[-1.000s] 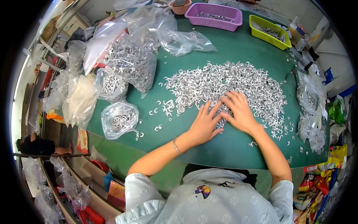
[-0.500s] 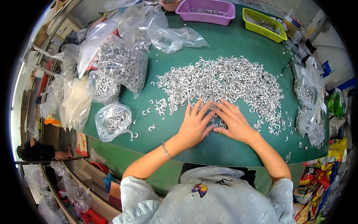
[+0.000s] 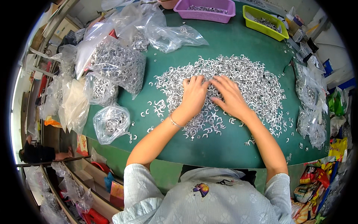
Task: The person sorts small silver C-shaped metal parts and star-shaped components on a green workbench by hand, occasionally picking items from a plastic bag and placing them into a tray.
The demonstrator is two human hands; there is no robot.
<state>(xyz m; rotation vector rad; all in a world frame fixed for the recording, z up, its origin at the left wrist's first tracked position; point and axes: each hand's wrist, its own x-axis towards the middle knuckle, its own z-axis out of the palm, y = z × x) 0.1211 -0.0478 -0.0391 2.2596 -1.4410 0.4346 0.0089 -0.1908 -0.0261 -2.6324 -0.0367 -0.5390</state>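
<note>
A wide heap of small silver crescent-shaped metal pieces [image 3: 257, 86] is spread over the green tabletop [image 3: 171, 149]. My left hand [image 3: 194, 95] rests on the middle of the heap, palm down, its fingers bent into the pieces. Close beside it, my right hand [image 3: 232, 98] lies palm down with fingers stretched forward and thumb spread. The two hands' index fingers nearly meet. No piece is seen gripped in either hand, though what lies under the palms is hidden. Loose pieces lie on my near side of the hands, between the forearms.
A large clear bag of metal pieces [image 3: 119, 65] and a small open bag [image 3: 112, 123] stand at the left. At the back are a purple tray [image 3: 204, 15] and a yellow-green tray [image 3: 265, 30]. More filled bags [image 3: 311, 108] line the right edge.
Both hands have moved forward, away from me, up onto the heap. Pieces now show on the near side of my wrists, where the hands were before.
</note>
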